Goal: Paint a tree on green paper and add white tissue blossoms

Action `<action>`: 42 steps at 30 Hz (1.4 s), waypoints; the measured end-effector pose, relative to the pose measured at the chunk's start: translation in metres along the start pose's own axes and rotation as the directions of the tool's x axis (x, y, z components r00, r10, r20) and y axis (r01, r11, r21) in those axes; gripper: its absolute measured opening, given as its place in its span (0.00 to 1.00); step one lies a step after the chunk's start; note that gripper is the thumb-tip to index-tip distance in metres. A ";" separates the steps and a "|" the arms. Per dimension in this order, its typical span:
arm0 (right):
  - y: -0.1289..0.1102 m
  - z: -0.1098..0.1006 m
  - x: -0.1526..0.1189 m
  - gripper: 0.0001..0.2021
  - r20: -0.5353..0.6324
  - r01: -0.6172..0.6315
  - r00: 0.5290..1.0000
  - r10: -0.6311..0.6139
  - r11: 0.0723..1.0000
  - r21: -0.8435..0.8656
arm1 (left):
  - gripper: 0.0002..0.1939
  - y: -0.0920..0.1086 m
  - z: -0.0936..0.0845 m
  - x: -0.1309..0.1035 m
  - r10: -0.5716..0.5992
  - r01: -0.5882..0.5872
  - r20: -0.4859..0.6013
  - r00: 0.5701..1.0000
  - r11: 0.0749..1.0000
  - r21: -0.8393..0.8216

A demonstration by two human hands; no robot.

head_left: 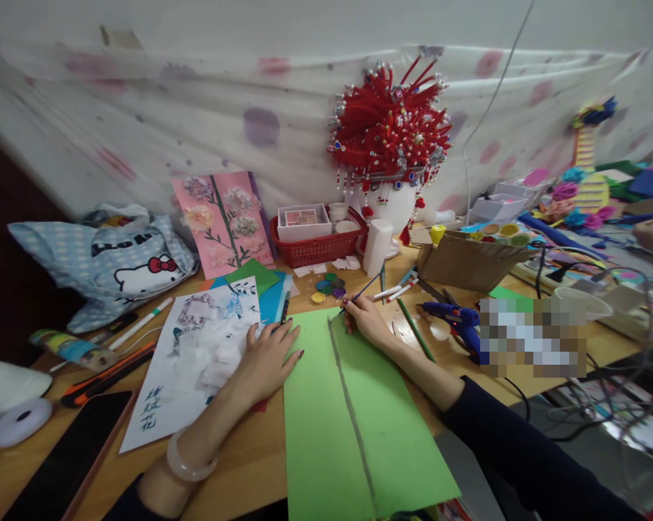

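A thin blue-handled paintbrush [368, 288] is pinched in my right hand [368, 322], its tip down near the top of the light green sheet [318, 427]. A dark grey painted line [349, 398] runs down the sheet from close to the brush to its lower edge. My left hand [266, 360] lies open, fingers spread across the sheet's upper left edge. Under and beside that hand is a white paper [158, 383] with painted flowers, dark writing and crumpled tissues [220, 354]. Small coloured paint pots [331, 286] stand just beyond the brush.
Behind are a red basket [318, 250], a pink flower picture [223, 224] and a red beaded headdress [394, 130]. A blue glue gun [450, 315] lies right, near cables and a cardboard box [472, 260]. Leftward are a phone [69, 456], a cutter knife [109, 373] and a bag [114, 260].
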State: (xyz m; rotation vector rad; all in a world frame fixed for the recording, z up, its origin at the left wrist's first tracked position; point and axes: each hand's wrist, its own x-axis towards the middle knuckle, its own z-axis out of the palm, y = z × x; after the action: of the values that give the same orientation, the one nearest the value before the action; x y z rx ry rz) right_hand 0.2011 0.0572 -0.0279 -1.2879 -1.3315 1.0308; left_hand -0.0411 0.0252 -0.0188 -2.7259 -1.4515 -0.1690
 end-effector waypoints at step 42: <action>0.003 0.001 0.004 0.08 -0.022 -0.001 1.000 0.001 1.000 -0.005 | 0.21 0.000 0.000 0.000 0.013 -0.012 -0.031 0.999 1.000 0.010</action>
State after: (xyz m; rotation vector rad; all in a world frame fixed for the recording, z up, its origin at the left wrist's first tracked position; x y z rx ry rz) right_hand 0.2007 0.0617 -0.0302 -1.3005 -1.3174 1.0121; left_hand -0.0410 0.0248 -0.0193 -2.7110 -1.4233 -0.2025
